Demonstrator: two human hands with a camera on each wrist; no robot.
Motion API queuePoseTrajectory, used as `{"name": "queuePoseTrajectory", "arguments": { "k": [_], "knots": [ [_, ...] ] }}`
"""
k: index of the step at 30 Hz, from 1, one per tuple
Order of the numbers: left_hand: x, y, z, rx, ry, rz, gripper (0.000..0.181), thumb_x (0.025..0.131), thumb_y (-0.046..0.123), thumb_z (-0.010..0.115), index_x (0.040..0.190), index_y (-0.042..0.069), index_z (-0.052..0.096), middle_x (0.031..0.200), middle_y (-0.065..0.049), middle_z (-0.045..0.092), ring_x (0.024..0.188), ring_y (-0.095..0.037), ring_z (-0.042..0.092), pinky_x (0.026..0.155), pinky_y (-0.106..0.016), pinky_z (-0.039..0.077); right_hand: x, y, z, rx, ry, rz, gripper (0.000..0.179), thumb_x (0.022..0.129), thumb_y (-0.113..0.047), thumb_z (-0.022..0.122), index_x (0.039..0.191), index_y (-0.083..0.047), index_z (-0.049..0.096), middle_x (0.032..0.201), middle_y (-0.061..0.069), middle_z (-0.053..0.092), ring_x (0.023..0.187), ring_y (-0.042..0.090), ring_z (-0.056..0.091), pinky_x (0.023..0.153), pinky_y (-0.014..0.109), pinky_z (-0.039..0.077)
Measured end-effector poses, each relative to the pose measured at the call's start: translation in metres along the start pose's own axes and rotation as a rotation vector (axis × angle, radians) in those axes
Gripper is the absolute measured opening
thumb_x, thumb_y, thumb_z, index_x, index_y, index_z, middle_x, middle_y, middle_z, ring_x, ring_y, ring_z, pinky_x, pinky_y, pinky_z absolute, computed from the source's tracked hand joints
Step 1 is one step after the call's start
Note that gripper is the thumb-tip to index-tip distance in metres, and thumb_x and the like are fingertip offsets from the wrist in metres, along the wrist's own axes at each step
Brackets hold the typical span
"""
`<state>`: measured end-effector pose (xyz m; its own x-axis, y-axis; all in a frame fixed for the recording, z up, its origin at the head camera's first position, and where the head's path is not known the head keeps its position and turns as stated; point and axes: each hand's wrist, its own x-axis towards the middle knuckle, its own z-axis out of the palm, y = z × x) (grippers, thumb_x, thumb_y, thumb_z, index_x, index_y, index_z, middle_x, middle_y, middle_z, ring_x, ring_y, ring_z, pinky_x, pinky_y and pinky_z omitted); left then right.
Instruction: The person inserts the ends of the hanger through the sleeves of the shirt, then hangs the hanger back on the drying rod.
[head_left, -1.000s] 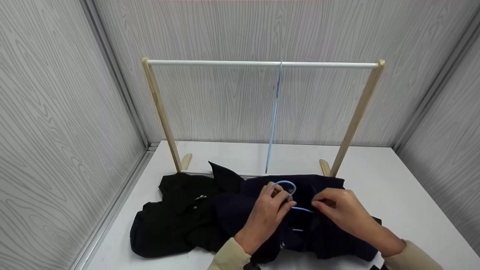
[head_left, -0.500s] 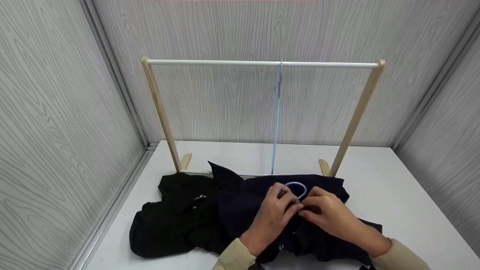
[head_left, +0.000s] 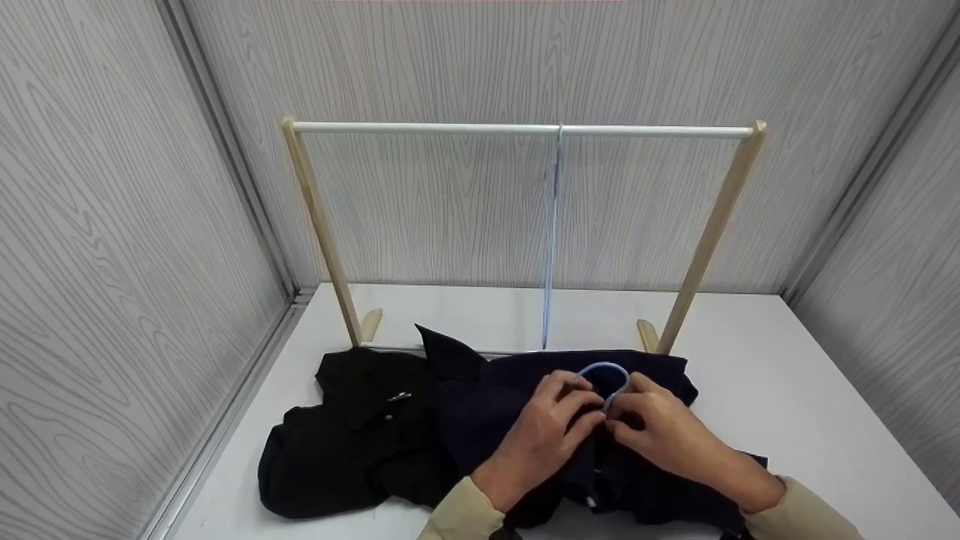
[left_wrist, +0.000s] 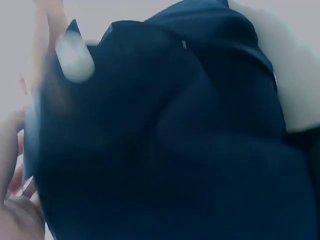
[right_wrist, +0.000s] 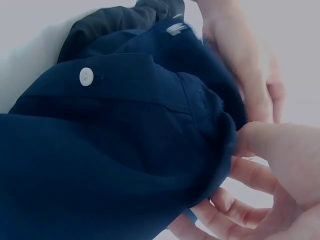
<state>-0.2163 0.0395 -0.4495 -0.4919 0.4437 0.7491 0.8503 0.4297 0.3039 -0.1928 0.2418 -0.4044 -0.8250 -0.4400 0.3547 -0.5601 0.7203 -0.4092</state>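
A navy shirt (head_left: pixel 487 427) lies bunched on the table, and the hook of a light blue hanger (head_left: pixel 604 365) sticks up from its neck opening. My left hand (head_left: pixel 538 439) grips the hanger near the base of the hook, its fingertips partly behind the cloth. Close beside it, my right hand (head_left: pixel 664 435) pinches the shirt's neck edge between thumb and fingers, as the right wrist view shows. There, a white button (right_wrist: pixel 86 76) sits on the shirt front. Most of the hanger's body is hidden under the fabric.
A black garment (head_left: pixel 322 457) lies to the left against the navy shirt. Behind stands a wooden rack with a white bar (head_left: pixel 420 128), from which another light blue hanger (head_left: pixel 549 255) hangs edge-on. Wood-grain panels surround the white table (head_left: pixel 765 360).
The hook and my left hand have moved a little right. My right hand has come left, next to the left, and the neck opening has drawn together around the hanger.
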Motion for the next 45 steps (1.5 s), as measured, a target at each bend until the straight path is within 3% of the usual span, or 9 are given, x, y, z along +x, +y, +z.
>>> {"name": "queuePoseTrajectory", "arguments": {
  "k": [4,7,15,20,24,27,33,39,45],
  "knots": [
    [-0.004,-0.008,-0.007,0.057,-0.036,0.009,0.027,0.103,0.021,0.053,0.123,0.009,0.065,0.128,-0.007,0.055,0.117,-0.014,0.056,0.1,-0.02,0.048,-0.002,0.006,-0.008,0.022,0.026,0.0,0.019,0.083,-0.005,0.073,0.079,-0.023,0.067,0.089,-0.007,0.052,0.078,0.003,0.05,0.067,0.022,0.046],
    [-0.008,-0.012,-0.013,0.106,-0.056,-0.029,0.033,0.101,0.027,0.055,0.127,0.008,0.063,0.129,-0.007,0.055,0.118,-0.014,0.057,0.099,-0.021,0.048,-0.004,0.01,-0.013,0.047,0.038,-0.01,0.019,0.083,-0.004,0.073,0.079,-0.022,0.067,0.088,-0.006,0.053,0.077,0.002,0.051,0.067,0.021,0.047],
    [-0.016,-0.022,-0.024,0.208,-0.069,-0.104,0.034,0.098,0.035,0.057,0.123,0.015,0.068,0.111,0.001,0.066,0.099,-0.011,0.066,0.084,-0.027,0.054,-0.005,0.016,-0.024,0.054,0.049,-0.032,0.017,0.083,-0.003,0.072,0.08,-0.019,0.067,0.087,-0.007,0.054,0.077,-0.001,0.052,0.066,0.021,0.048],
    [-0.02,-0.027,-0.025,0.194,-0.06,-0.135,0.027,0.098,0.033,0.058,0.11,0.013,0.071,0.098,0.001,0.066,0.089,-0.009,0.065,0.08,-0.02,0.054,-0.007,0.017,-0.03,0.081,0.041,-0.019,0.016,0.086,-0.005,0.072,0.081,-0.02,0.068,0.086,-0.008,0.056,0.076,-0.001,0.05,0.065,0.02,0.047],
    [-0.022,-0.029,-0.025,0.181,-0.028,-0.124,0.024,0.098,0.03,0.058,0.102,0.011,0.072,0.092,0.001,0.065,0.085,-0.009,0.064,0.077,-0.017,0.054,-0.008,0.019,-0.031,0.104,0.018,-0.005,0.011,0.09,-0.01,0.07,0.085,-0.019,0.07,0.086,-0.01,0.058,0.076,-0.002,0.051,0.065,0.019,0.047],
    [-0.024,-0.031,-0.024,0.187,0.018,-0.101,0.02,0.097,0.028,0.06,0.098,0.011,0.071,0.089,0.002,0.064,0.082,-0.009,0.063,0.075,-0.017,0.053,-0.01,0.022,-0.034,0.145,-0.019,0.039,0.006,0.096,-0.015,0.065,0.098,-0.016,0.071,0.092,-0.008,0.066,0.08,-0.002,0.056,0.069,0.02,0.05],
    [-0.025,-0.037,-0.024,0.147,0.1,-0.086,0.014,0.095,0.024,0.064,0.095,0.011,0.071,0.087,0.002,0.062,0.08,-0.008,0.061,0.073,-0.015,0.051,-0.019,0.031,-0.045,0.203,-0.135,0.119,0.025,0.102,-0.021,0.056,0.121,-0.007,0.065,0.114,0.005,0.07,0.097,-0.001,0.063,0.079,0.025,0.055],
    [-0.026,-0.04,-0.028,0.094,0.134,-0.107,0.014,0.095,0.023,0.064,0.096,0.011,0.071,0.086,0.002,0.062,0.079,-0.007,0.06,0.074,-0.014,0.05,-0.031,0.044,-0.05,0.19,-0.194,0.061,0.016,0.1,-0.021,0.06,0.108,-0.011,0.068,0.092,-0.005,0.068,0.081,-0.004,0.056,0.065,0.023,0.049],
    [-0.028,-0.043,-0.032,0.037,0.145,-0.159,0.015,0.095,0.022,0.063,0.097,0.01,0.071,0.087,0.002,0.063,0.081,-0.006,0.062,0.075,-0.017,0.052,-0.04,0.054,-0.052,0.162,-0.113,-0.005,0.006,0.097,-0.014,0.063,0.094,-0.019,0.066,0.078,-0.013,0.056,0.069,-0.004,0.048,0.058,0.02,0.042]
  ]
}}
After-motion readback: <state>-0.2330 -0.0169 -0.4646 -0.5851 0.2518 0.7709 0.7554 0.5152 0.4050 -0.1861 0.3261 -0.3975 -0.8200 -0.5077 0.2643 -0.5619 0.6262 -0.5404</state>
